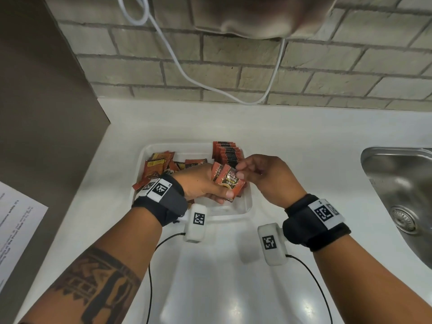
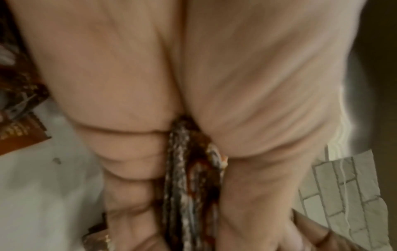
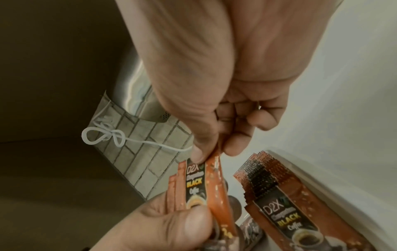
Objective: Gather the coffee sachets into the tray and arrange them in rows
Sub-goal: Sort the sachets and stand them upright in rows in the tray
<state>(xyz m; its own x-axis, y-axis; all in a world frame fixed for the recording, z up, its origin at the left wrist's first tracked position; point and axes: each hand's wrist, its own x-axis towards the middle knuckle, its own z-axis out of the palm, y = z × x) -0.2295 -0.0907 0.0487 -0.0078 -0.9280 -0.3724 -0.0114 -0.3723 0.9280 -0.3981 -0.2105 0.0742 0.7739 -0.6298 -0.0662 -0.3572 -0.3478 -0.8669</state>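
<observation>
Sorting step. Left hand (image 1: pixel 203 183) grips small bundle of sachets (image 1: pixel 228 181) over tray (image 1: pixel 245 206); right hand (image 1: pixel 264 176) pinches top one. Next, probably: add it to standing row (image 1: pixel 228 153) at 1 o'clock.

White worktop (image 1: pixel 292 141) running to a wall of pale brick-pattern tiles (image 1: pixel 233 73). A white cable (image 1: pixel 177 64) hangs in a loop across the tiles, knotted at one point in the right wrist view (image 3: pixel 103 135). Stainless steel sink (image 1: pixel 402 190) with round drain (image 1: pixel 405 218) at right. Printed sheet of paper (image 1: pixel 16 228) at left edge, text illegible. Brown panel (image 1: pixel 42 90), possibly a cabinet side, adjoins the worktop at left.
</observation>
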